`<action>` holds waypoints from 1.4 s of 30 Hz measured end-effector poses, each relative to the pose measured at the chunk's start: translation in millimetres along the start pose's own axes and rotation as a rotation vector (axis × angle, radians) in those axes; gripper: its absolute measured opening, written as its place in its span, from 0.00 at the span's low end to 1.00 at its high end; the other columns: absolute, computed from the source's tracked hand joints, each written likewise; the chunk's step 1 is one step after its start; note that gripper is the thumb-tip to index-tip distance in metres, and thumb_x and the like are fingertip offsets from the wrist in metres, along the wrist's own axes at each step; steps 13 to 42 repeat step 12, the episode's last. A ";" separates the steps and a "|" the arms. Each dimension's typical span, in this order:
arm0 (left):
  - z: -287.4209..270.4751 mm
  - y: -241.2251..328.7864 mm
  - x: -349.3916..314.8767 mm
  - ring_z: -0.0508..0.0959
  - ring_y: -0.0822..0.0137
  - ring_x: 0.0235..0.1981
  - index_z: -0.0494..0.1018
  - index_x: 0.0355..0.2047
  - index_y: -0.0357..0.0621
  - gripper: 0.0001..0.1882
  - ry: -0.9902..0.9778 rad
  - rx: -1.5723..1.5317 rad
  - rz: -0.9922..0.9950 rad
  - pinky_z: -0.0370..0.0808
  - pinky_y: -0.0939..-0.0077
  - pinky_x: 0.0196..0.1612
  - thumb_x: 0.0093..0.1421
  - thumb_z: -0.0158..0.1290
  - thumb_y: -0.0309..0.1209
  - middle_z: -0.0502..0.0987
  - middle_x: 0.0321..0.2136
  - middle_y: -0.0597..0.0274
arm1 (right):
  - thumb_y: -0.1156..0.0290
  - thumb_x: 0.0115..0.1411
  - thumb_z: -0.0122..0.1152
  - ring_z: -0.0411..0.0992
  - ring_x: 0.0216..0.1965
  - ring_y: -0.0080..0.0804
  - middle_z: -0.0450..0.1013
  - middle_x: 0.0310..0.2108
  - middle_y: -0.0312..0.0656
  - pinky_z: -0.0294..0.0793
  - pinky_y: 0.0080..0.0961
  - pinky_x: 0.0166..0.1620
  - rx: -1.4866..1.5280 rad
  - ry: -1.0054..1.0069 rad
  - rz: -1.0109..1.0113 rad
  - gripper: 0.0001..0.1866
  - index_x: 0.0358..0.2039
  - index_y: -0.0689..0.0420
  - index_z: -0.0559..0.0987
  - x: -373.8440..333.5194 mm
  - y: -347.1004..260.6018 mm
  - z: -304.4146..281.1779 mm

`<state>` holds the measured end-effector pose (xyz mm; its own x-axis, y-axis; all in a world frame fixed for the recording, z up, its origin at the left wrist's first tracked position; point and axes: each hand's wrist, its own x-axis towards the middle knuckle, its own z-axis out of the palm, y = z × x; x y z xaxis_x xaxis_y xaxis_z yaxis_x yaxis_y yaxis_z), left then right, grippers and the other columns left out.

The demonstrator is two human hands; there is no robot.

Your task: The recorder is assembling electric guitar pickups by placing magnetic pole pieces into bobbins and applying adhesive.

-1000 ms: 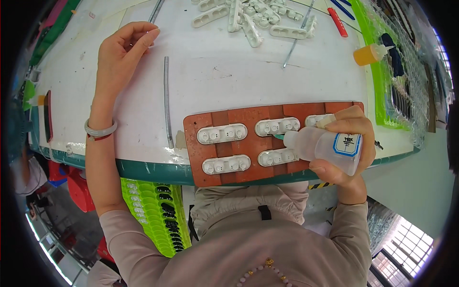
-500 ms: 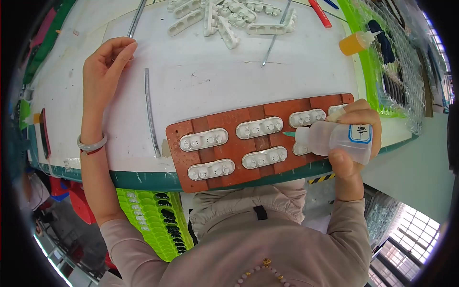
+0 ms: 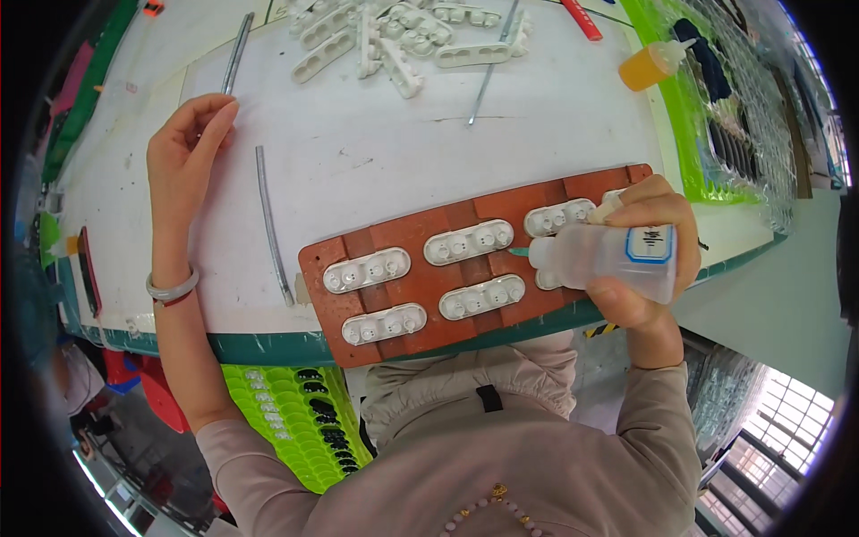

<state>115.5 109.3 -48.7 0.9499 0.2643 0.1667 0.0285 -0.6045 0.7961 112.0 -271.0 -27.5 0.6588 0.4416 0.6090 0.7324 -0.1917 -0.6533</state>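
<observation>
My right hand (image 3: 658,228) is wrapped round a clear plastic squeeze bottle (image 3: 595,257), tipped on its side above a red-brown mould board (image 3: 376,291). Its thin teal nozzle (image 3: 519,251) points left, close to a white four-cup part (image 3: 469,242) in the board's back row. More such white parts sit in two rows; the bottle and hand hide some at the right end. My left hand (image 3: 188,148) is closed at the far left, its fingertips pinched at the near end of a grey metal rod (image 3: 237,54); the fingers hide that end.
Loose white parts (image 3: 394,36) lie heaped at the back, beside a thin rod (image 3: 483,94). Another grey rod (image 3: 270,224) lies left of the board. An orange-filled bottle (image 3: 651,66) and a red marker (image 3: 582,18) are back right. A green tray (image 3: 286,412) sits below the table edge.
The whole view has shifted slightly, so the table's things appear lower and further left. The nozzle has come nearer the back-row white part. Both hands keep their grips.
</observation>
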 end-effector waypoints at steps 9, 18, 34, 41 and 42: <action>-2.7 -4.3 1.2 0.69 0.79 0.23 0.73 0.35 0.36 0.09 0.026 -0.066 -0.020 0.67 0.88 0.29 0.55 0.52 0.28 0.73 0.24 0.67 | 0.62 0.37 0.64 0.66 0.25 0.29 0.67 0.25 0.46 0.64 0.19 0.30 0.096 0.199 0.175 0.24 0.30 0.65 0.69 -12.5 9.7 -30.0; -4.6 -7.4 2.0 0.70 0.79 0.24 0.73 0.36 0.38 0.09 0.034 -0.016 -0.050 0.67 0.88 0.29 0.56 0.52 0.29 0.74 0.25 0.67 | 0.63 0.36 0.64 0.66 0.26 0.29 0.68 0.28 0.49 0.65 0.20 0.30 0.085 0.098 0.112 0.24 0.31 0.65 0.69 -12.3 13.1 -31.7; -4.6 -7.4 2.0 0.70 0.79 0.24 0.73 0.36 0.38 0.09 0.034 -0.016 -0.050 0.67 0.88 0.29 0.56 0.52 0.29 0.74 0.25 0.67 | 0.63 0.36 0.64 0.66 0.26 0.29 0.68 0.28 0.49 0.65 0.20 0.30 0.085 0.098 0.112 0.24 0.31 0.65 0.69 -12.3 13.1 -31.7; -4.6 -7.4 2.0 0.70 0.79 0.24 0.73 0.36 0.38 0.09 0.034 -0.016 -0.050 0.67 0.88 0.29 0.56 0.52 0.29 0.74 0.25 0.67 | 0.63 0.36 0.64 0.66 0.26 0.29 0.68 0.28 0.49 0.65 0.20 0.30 0.085 0.098 0.112 0.24 0.31 0.65 0.69 -12.3 13.1 -31.7; -4.6 -7.4 2.0 0.70 0.79 0.24 0.73 0.36 0.38 0.09 0.034 -0.016 -0.050 0.67 0.88 0.29 0.56 0.52 0.29 0.74 0.25 0.67 | 0.63 0.36 0.64 0.66 0.26 0.29 0.68 0.28 0.49 0.65 0.20 0.30 0.085 0.098 0.112 0.24 0.31 0.65 0.69 -12.3 13.1 -31.7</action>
